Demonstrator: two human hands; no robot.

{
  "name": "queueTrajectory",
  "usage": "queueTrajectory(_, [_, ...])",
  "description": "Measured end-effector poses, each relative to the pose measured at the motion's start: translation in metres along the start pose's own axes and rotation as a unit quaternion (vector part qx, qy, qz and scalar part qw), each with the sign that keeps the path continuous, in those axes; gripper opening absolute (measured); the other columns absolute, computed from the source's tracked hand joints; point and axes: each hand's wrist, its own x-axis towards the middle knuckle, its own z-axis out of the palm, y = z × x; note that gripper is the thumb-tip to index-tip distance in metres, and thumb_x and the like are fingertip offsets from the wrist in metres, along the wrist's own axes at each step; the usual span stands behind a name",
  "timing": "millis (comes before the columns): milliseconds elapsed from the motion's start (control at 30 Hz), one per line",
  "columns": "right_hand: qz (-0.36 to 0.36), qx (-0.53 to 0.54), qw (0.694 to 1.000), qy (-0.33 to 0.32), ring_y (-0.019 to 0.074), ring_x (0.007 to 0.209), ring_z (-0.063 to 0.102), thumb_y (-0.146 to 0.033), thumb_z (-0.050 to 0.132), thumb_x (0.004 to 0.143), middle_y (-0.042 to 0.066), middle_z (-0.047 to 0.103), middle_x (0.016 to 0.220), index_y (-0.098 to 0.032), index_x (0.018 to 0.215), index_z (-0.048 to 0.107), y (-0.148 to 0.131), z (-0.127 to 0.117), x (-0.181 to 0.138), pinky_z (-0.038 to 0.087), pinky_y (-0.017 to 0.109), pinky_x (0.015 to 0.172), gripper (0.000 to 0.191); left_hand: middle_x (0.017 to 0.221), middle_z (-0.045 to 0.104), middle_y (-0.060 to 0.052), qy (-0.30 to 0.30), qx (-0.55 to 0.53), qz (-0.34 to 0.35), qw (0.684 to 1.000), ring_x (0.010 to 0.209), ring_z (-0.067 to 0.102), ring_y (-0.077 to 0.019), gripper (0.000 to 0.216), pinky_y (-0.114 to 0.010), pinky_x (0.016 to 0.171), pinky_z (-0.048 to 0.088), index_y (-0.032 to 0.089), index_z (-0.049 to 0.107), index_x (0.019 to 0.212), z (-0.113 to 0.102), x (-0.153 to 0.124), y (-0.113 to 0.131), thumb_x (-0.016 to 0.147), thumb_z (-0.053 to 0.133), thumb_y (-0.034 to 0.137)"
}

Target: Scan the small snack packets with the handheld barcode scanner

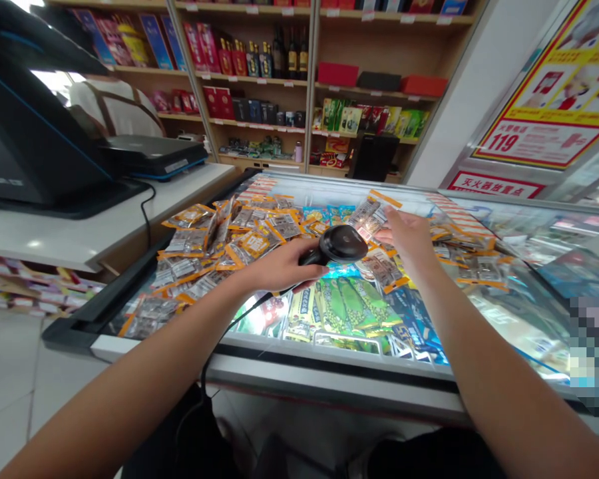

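A black corded barcode scanner (342, 243) is in my left hand (284, 265), fingers wrapped round its handle and its head pointing right. My right hand (406, 229) pinches a clear snack packet (369, 214) with orange edges, raised just beyond the scanner head. A heap of similar orange-edged packets (254, 243) lies on the glass freezer top (279, 342) to the left of my hands. One more such packet (383, 267) rests below my right hand, and a smaller pile (472, 253) sits to its right. Green packages (352, 303) show through the glass.
On the left, a white counter (54, 236) carries a black checkout machine (34, 126) and a flat scale (154, 153). A person (114, 103) in a white top is behind it. Stocked shelves (259, 78) line the back. The scanner cord (239, 319) hangs over the freezer's front edge.
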Motion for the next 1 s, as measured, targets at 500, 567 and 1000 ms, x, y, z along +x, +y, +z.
queueTrajectory(500, [-0.131,-0.532,0.835,-0.055,0.0417,0.107,0.064,-0.037,0.052,0.093,0.018,0.071,0.104,-0.018,0.118,0.069,0.005,0.001,-0.012,0.042,0.063,0.097,0.036,0.056,0.051,0.007,0.240,-0.237,0.011,0.941,0.039,0.046,-0.0083,0.022,-0.021,0.040,0.032,0.022,0.045,0.083,-0.011,0.006,0.007,0.082,0.061,0.038])
queueTrajectory(567, [-0.151,-0.584,0.797,-0.020,0.0479,0.120,0.056,-0.037,0.052,0.093,0.023,0.066,0.121,-0.016,0.125,0.067,0.008,0.001,-0.015,0.034,0.072,0.100,0.041,0.055,0.050,0.007,0.271,-0.245,0.005,0.931,0.039,0.045,-0.0076,0.022,-0.021,0.040,0.032,0.022,0.045,0.084,-0.013,0.006,0.010,0.080,0.060,0.038])
queueTrajectory(1000, [-0.169,-0.614,0.763,-0.108,0.0474,0.140,0.038,-0.046,0.046,0.096,0.016,0.044,0.156,-0.025,0.135,0.063,0.037,-0.003,-0.008,0.037,0.075,0.102,0.048,0.055,0.051,0.006,0.282,-0.237,-0.014,0.929,0.038,0.045,-0.0081,0.021,-0.023,0.039,0.030,0.021,0.048,0.083,-0.014,0.008,0.006,0.081,0.061,0.037])
